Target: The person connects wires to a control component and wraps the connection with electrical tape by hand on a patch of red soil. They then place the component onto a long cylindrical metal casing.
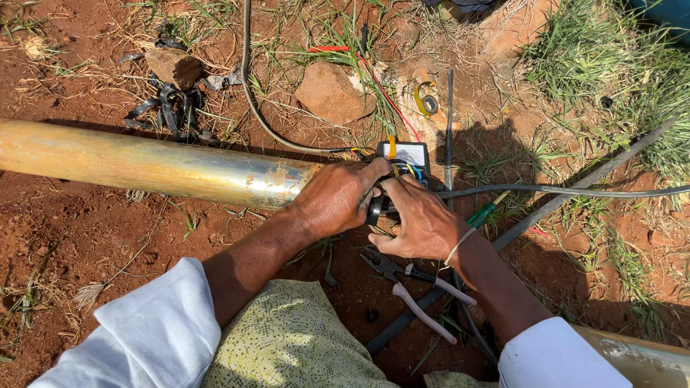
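Lying across red soil [65, 237], long metal pipe [151, 167] runs from far left to scene centre, shiny with rust patches. Grey rod [575, 188] lies diagonally from right toward near centre. Black cable [253, 100] curves from far top down to pipe's end; another black cable [575, 190] leads off right. Flat stone [332, 92] sits far of the pipe end, smaller stone [175, 66] and tangle of black tape strips [169, 109] at far left. Left hand [336, 197] clenched over the pipe's end, thumb pressing on a black fitting [375, 210]. Right hand [422, 221] just beside it, touching it, fingers curled around the same fitting and wires; thread band on its wrist. Small black box [408, 156] with pale face sits just far of both hands, yellow wire [392, 147] over it. Pliers [417, 287] with pale handles lie on soil near the right hand. Red wire [381, 90] runs far. Roll of yellow tape [425, 100] lies far right of stone.
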